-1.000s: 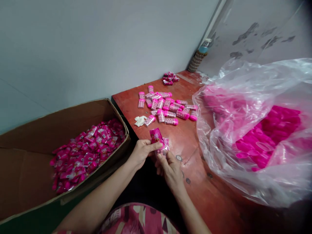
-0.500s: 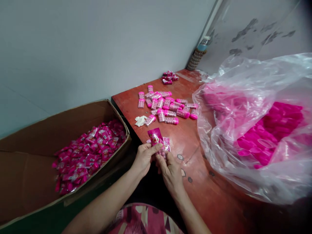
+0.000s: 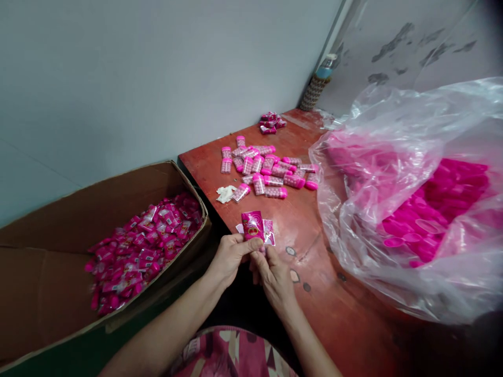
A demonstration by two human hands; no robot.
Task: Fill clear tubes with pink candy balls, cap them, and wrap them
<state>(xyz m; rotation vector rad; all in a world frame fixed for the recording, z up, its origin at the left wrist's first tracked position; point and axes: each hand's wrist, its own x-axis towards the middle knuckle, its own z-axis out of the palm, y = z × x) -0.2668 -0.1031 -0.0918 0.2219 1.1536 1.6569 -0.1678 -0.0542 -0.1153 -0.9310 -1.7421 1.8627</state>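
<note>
A printed magenta wrapper sleeve (image 3: 252,225) stands up between my two hands at the near edge of the table. My left hand (image 3: 231,256) pinches its lower left part, thumb across the front. My right hand (image 3: 272,275) has its fingers closed on the small candy bottle at the sleeve's lower end; only a sliver of pink shows there. Behind the sleeve, a flat pink printed piece (image 3: 269,232) lies on the red table (image 3: 334,309). Several clear candy bottles (image 3: 258,184) with pink caps and pink balls lie scattered beyond my hands.
An open cardboard box (image 3: 35,272) on the left holds many wrapped pink packs (image 3: 145,251). To the right sits a large clear plastic bag (image 3: 353,251) of pink caps (image 3: 428,220). Farther back are a small pile of wrappers (image 3: 271,123), crumpled white paper (image 3: 226,194) and a drink bottle (image 3: 316,86).
The sleeve has come down over the candy bottle, whose pink balls showed below it before and are now mostly covered. Both hands stay close together in nearly the same place.
</note>
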